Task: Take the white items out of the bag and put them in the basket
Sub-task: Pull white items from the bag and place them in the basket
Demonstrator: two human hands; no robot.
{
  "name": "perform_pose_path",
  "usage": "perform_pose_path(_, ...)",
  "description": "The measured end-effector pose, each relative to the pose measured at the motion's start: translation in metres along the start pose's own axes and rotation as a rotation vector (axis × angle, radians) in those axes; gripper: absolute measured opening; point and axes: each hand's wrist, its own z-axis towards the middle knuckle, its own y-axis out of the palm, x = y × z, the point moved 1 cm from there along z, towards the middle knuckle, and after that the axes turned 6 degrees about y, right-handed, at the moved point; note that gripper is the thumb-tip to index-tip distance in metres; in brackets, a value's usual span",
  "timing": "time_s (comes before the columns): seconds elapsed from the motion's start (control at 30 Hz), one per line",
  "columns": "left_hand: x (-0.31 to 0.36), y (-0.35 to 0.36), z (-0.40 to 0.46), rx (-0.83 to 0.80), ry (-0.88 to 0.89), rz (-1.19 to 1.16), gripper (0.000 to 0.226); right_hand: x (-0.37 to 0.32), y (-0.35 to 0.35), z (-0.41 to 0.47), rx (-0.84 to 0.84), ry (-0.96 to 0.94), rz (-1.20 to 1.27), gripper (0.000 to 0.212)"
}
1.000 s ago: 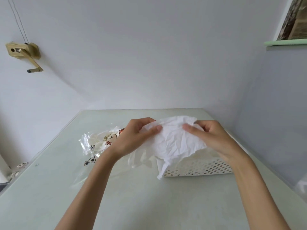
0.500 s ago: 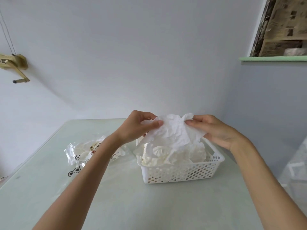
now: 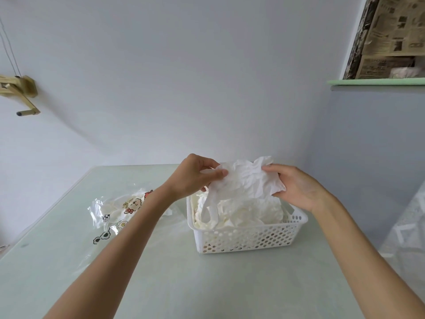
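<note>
White items (image 3: 239, 210) in perforated basket (image 3: 248, 240)

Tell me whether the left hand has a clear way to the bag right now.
Probably not yet: the left hand pinches the white item above the basket. Once released, nothing appears to lie between it and the bag.

We see only our own two arms, bare from the frame's lower edge up to the fingers. Our left hand (image 3: 192, 178) and right hand (image 3: 296, 187), both just above the white basket (image 3: 248, 238), carry no rings, watch or bracelets. No sleeve shows on either forearm. The nails are short and unpainted.
</note>
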Motion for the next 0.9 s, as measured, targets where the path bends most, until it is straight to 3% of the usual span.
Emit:
perform_pose_path(0.07, 0.002, -0.005, -0.004, 0.011, -0.013, 0.04, 0.022, 0.0, 0.005, 0.002, 0.117, -0.054, -0.071, 0.045)
perform_pose_path(0.17, 0.005, -0.016, -0.018, 0.057, 0.001, 0.028, 0.024, -0.005, 0.015, 0.0, 0.366, -0.25, -0.101, 0.026)
perform_pose_path(0.33, 0.013, -0.037, -0.033, 0.071, 0.042, 0.034, 0.024, -0.013, 0.035, -0.009, 0.415, -0.486, -0.303, 0.041)
perform_pose_path(0.6, -0.042, -0.001, 0.04, -0.23, -0.191, 0.432, 0.019, 0.031, -0.014, 0.031, 0.562, -0.107, -0.42, 0.025)
perform_pose_path(0.77, -0.064, 0.032, 0.073, -0.134, -0.163, 0.644, 0.014, 0.052, -0.041, 0.05, 0.817, -0.117, -0.787, 0.021)
perform_pose_path(0.9, -0.069, 0.04, 0.077, 0.01, -0.155, 0.729, 0.017, 0.055, -0.041, 0.057, 0.827, -0.173, -1.115, 0.025)
